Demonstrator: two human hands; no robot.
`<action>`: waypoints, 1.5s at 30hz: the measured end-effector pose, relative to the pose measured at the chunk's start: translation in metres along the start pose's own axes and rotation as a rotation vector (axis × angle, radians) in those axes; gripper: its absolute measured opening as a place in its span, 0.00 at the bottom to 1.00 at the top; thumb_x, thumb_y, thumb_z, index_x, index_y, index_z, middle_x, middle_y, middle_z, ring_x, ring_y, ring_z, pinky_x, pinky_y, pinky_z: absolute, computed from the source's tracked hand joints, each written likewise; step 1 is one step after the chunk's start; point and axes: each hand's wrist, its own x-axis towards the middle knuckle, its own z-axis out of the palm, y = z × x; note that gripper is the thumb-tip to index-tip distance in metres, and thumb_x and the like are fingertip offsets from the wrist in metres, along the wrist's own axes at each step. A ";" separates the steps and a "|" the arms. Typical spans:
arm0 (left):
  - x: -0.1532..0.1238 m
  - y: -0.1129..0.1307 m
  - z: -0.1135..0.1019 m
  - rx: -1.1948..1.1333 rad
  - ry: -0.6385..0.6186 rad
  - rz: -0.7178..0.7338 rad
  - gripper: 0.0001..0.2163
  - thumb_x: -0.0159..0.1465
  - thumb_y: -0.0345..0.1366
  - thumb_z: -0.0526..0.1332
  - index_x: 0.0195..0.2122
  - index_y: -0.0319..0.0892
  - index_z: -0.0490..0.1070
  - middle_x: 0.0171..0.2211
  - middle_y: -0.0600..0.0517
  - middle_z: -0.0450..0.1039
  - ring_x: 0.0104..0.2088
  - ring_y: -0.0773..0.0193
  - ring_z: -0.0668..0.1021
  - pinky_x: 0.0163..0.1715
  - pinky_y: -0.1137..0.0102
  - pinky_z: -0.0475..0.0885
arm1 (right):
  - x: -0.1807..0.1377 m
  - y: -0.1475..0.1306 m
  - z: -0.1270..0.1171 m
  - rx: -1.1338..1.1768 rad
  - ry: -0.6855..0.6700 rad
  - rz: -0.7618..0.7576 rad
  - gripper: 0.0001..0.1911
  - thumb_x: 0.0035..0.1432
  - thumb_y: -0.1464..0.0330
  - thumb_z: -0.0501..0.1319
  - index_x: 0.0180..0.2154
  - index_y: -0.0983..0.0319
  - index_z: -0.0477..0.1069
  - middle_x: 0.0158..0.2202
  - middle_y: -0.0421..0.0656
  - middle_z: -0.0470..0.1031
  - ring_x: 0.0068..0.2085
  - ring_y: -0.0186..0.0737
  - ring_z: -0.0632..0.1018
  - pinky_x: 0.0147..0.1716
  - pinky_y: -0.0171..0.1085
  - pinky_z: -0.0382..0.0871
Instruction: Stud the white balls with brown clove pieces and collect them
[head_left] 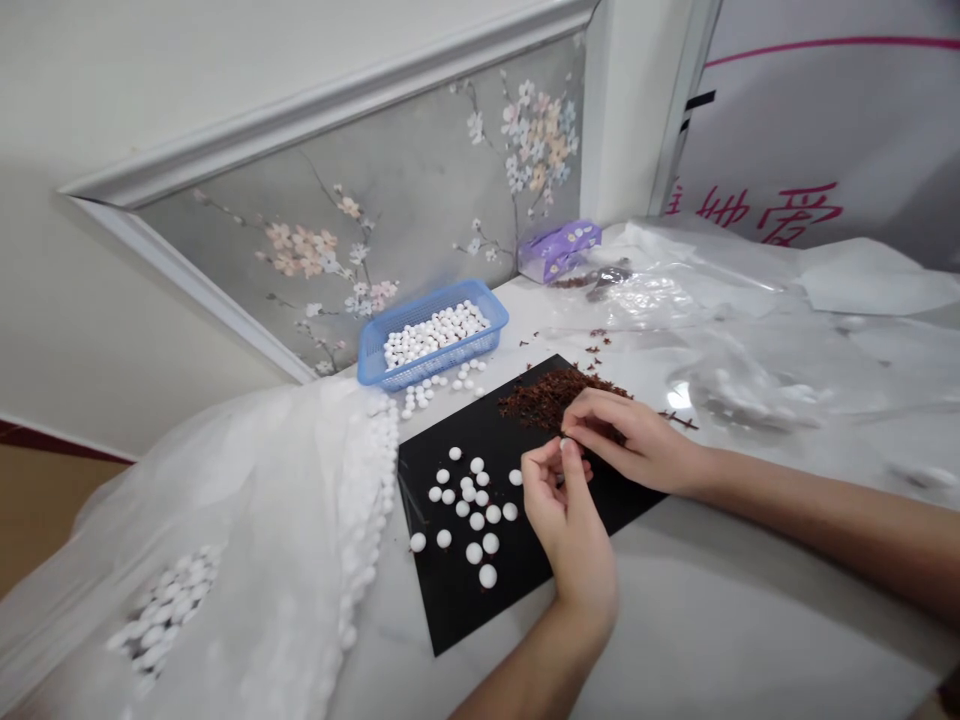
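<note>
My left hand [564, 508] pinches a small white ball [565, 443] between thumb and fingers. Right against it, the fingertips of my right hand [643, 438] are pressed together; whatever they hold is too small to make out. Both hands are above a black mat [517, 592]. Behind them on the mat lies a heap of small reddish-brown, star-like pieces [551, 393]. Several loose white balls [477, 521] are spread over the mat's left part, some with a dark bit showing underneath.
A blue basket [373, 362] of white balls stands against the wall, with more balls in front. A big white plastic bag [285, 520] with balls inside covers the left. Clear plastic bags [757, 350] spread over the right of the white table [720, 600]; a purple packet [560, 250] lies behind.
</note>
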 end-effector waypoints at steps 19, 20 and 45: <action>0.000 0.000 -0.001 -0.007 0.014 0.010 0.11 0.63 0.43 0.56 0.39 0.42 0.69 0.39 0.49 0.73 0.41 0.64 0.75 0.43 0.70 0.69 | 0.001 -0.002 0.000 0.058 -0.043 -0.022 0.06 0.58 0.69 0.57 0.39 0.61 0.63 0.30 0.39 0.64 0.20 0.25 0.64 0.18 0.27 0.62; 0.000 0.000 -0.001 -0.007 0.016 0.010 0.11 0.62 0.43 0.56 0.39 0.42 0.69 0.39 0.49 0.73 0.41 0.64 0.75 0.43 0.70 0.69 | 0.001 -0.002 0.000 0.062 -0.048 -0.020 0.06 0.58 0.70 0.56 0.39 0.60 0.63 0.30 0.39 0.64 0.20 0.25 0.65 0.18 0.27 0.62; 0.001 -0.003 -0.003 0.029 0.060 0.016 0.11 0.62 0.41 0.58 0.39 0.40 0.71 0.39 0.48 0.74 0.42 0.63 0.76 0.42 0.70 0.70 | 0.000 0.003 0.000 0.005 -0.167 -0.057 0.06 0.63 0.69 0.51 0.42 0.62 0.63 0.27 0.38 0.58 0.28 0.31 0.66 0.27 0.30 0.63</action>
